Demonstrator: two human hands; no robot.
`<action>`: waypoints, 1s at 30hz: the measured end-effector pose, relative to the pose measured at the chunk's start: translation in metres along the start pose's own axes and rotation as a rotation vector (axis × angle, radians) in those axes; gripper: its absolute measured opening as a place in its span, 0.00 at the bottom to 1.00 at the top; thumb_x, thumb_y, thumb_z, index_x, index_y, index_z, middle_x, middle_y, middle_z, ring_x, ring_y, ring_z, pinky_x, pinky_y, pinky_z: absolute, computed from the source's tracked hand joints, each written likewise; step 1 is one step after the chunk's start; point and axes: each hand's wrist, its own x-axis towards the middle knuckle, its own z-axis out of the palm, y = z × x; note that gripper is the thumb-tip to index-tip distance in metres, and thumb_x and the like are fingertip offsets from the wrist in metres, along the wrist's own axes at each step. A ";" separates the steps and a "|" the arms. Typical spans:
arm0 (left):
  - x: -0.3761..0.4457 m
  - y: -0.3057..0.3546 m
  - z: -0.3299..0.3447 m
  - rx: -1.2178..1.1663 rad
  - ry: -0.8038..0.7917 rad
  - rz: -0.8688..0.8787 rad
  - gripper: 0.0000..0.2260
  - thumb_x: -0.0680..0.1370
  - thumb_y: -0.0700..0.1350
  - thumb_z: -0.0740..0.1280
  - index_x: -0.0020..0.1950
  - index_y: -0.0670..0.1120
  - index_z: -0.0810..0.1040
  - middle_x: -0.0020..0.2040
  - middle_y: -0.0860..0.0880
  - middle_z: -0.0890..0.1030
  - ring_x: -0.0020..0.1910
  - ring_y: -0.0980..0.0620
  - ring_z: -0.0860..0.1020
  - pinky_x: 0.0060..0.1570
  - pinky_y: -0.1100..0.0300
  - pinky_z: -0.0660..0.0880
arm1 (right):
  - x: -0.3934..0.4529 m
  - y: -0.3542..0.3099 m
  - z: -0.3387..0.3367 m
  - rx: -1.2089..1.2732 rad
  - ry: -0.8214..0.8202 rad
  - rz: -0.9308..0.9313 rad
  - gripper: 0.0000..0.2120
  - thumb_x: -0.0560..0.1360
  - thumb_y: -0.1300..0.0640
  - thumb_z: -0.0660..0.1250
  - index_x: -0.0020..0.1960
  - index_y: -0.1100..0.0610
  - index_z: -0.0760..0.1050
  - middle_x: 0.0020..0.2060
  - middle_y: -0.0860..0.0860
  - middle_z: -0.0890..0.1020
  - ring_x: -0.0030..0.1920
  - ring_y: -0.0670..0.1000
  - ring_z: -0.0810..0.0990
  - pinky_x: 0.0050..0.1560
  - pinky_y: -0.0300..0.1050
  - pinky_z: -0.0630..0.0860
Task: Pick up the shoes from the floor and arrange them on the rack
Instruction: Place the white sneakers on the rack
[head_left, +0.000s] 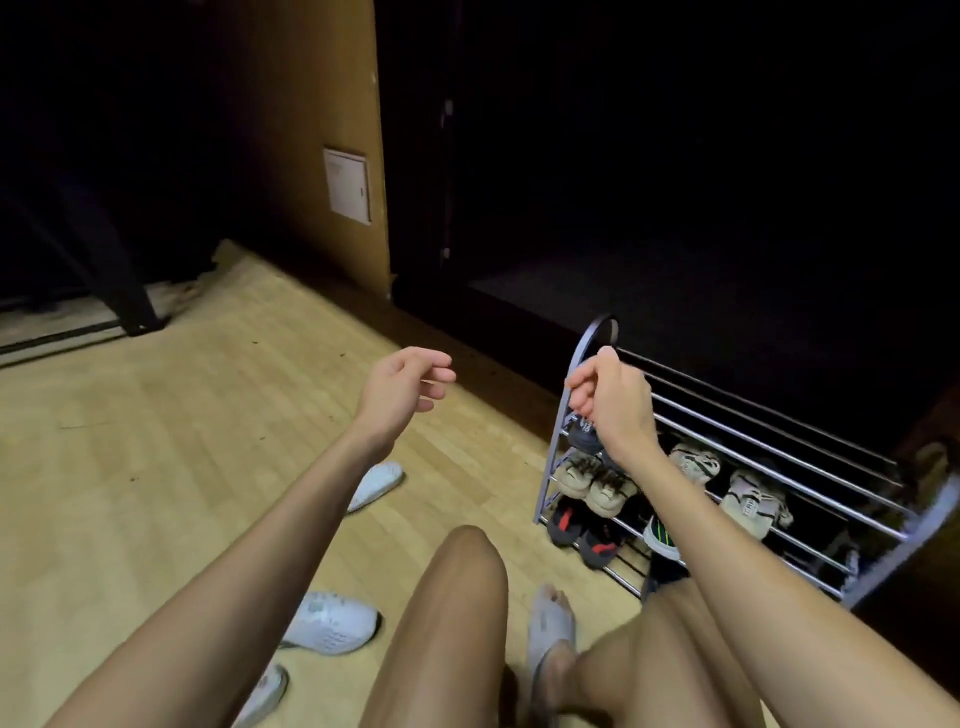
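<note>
A grey metal shoe rack (563, 395) stands at the right against a dark wall. It holds a dark shoe (584, 435) on an upper tier, a beige pair (592, 480), a black-and-red pair (582, 530), a green-and-white shoe (661, 535) and two beige sandals (753, 501). My right hand (610, 402) hovers just above the dark shoe, fingers loosely curled, holding nothing. My left hand (408, 384) hangs in the air over the floor, relaxed and empty. On the wooden floor lie a white slipper (378, 484), a white sneaker (332, 621) and part of another white shoe (266, 693).
My bare knees fill the lower middle, and one foot in a grey slipper (550, 629) rests in front of the rack. A brown wall with a white panel (347, 184) stands behind. A dark furniture leg (130, 306) is at the far left.
</note>
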 end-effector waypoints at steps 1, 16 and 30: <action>-0.005 0.003 -0.011 0.001 0.030 0.003 0.10 0.79 0.42 0.60 0.47 0.46 0.82 0.39 0.52 0.84 0.35 0.55 0.78 0.37 0.61 0.73 | -0.001 -0.005 0.007 -0.007 0.016 -0.042 0.25 0.80 0.52 0.51 0.35 0.57 0.80 0.26 0.52 0.80 0.31 0.48 0.77 0.41 0.49 0.76; -0.027 -0.062 -0.139 0.057 0.380 -0.187 0.10 0.80 0.40 0.58 0.48 0.44 0.80 0.39 0.50 0.82 0.31 0.56 0.75 0.34 0.62 0.69 | 0.014 0.023 0.162 0.022 -0.375 0.014 0.23 0.79 0.51 0.52 0.36 0.56 0.81 0.29 0.53 0.81 0.31 0.48 0.77 0.40 0.49 0.75; 0.017 -0.208 -0.225 0.080 0.494 -0.415 0.13 0.80 0.39 0.56 0.47 0.42 0.80 0.40 0.47 0.82 0.33 0.53 0.75 0.35 0.61 0.69 | 0.034 0.137 0.301 -0.063 -0.651 0.276 0.21 0.79 0.46 0.53 0.41 0.54 0.81 0.31 0.50 0.82 0.33 0.48 0.77 0.41 0.46 0.73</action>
